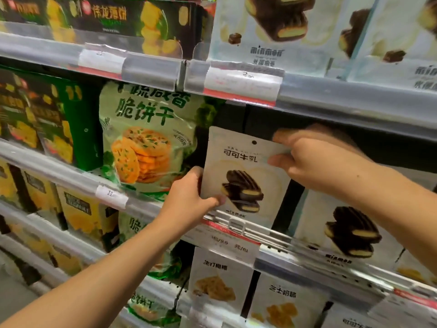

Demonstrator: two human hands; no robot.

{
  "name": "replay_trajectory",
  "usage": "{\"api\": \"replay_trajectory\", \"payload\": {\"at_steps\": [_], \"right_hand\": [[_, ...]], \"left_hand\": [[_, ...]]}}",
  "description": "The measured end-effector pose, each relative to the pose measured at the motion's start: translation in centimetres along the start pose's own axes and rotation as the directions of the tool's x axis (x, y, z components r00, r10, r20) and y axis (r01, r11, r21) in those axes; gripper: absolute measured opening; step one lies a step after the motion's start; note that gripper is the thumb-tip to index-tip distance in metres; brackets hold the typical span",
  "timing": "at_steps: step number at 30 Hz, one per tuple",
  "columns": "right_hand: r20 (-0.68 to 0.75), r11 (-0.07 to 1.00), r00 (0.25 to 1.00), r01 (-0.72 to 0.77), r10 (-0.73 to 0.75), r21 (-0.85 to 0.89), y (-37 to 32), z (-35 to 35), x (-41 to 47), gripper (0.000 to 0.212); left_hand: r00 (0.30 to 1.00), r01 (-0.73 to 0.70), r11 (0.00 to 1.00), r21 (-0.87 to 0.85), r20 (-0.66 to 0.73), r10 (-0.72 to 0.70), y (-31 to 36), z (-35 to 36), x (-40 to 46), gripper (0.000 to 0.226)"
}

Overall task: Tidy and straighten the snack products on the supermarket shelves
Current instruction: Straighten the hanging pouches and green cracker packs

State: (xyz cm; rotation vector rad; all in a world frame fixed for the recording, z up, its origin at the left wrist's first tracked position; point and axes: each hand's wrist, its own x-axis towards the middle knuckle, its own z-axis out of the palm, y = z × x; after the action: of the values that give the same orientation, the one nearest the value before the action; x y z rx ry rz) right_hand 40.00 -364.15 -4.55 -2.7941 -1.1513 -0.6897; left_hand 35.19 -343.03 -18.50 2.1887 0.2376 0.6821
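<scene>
A pale pouch of chocolate-coated biscuits [243, 176] stands upright on the middle shelf, just behind the shelf rail [236, 223]. My left hand [194, 197] grips its lower left edge, thumb on the front. My right hand [314, 157] pinches its upper right corner, the fingers blurred. A matching pouch [343, 230] leans to the right of it. To the left stands a green cracker bag [146, 138].
The shelf above holds larger pale chocolate-biscuit pouches [267, 31] and dark boxes [113, 20]. Below are pale cheese-snack pouches [220, 280] and yellow boxes [78, 214]. Price tags [238, 84] sit on the shelf rails. A dark gap [331, 143] lies behind my right hand.
</scene>
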Motion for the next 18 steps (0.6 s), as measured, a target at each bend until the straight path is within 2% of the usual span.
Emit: {"api": "replay_trajectory", "payload": {"at_steps": [6, 9, 11, 14, 16, 18], "right_hand": [[0.102, 0.968, 0.978, -0.162, 0.184, -0.19, -2.1, 0.6, 0.4, 0.041], [0.038, 0.959, 0.985, -0.157, 0.17, -0.236, -2.7, 0.6, -0.5, 0.043], [-0.069, 0.968, 0.989, -0.14, 0.128, -0.209, -2.9, 0.5, -1.6, 0.05], [-0.242, 0.988, 0.968, -0.091, 0.059, -0.122, -2.9, 0.9, -3.9, 0.04], [-0.268, 0.998, 0.963, -0.045, 0.031, -0.048, -3.4, 2.2, -6.0, 0.031], [-0.241, 0.999, 0.971, 0.006, 0.001, 0.031, -4.5, 4.3, -7.9, 0.027]], "left_hand": [[0.987, -0.068, 0.998, 0.006, 0.149, 0.066, -1.4, -0.4, 1.0, 0.039], [0.977, -0.1, 0.995, -0.009, 0.19, 0.1, -1.6, -0.7, 1.0, 0.043], [0.979, -0.128, 0.992, -0.021, 0.159, 0.129, -1.8, -1.0, 0.6, 0.051], [0.979, -0.196, 0.978, -0.075, 0.031, 0.199, -2.9, -1.6, -0.5, 0.043], [0.955, -0.294, 0.951, -0.092, 0.005, 0.296, -3.7, -2.2, -1.5, 0.026], [0.922, -0.382, 0.923, -0.05, 0.051, 0.384, -4.5, -2.7, -2.1, 0.025]]}}
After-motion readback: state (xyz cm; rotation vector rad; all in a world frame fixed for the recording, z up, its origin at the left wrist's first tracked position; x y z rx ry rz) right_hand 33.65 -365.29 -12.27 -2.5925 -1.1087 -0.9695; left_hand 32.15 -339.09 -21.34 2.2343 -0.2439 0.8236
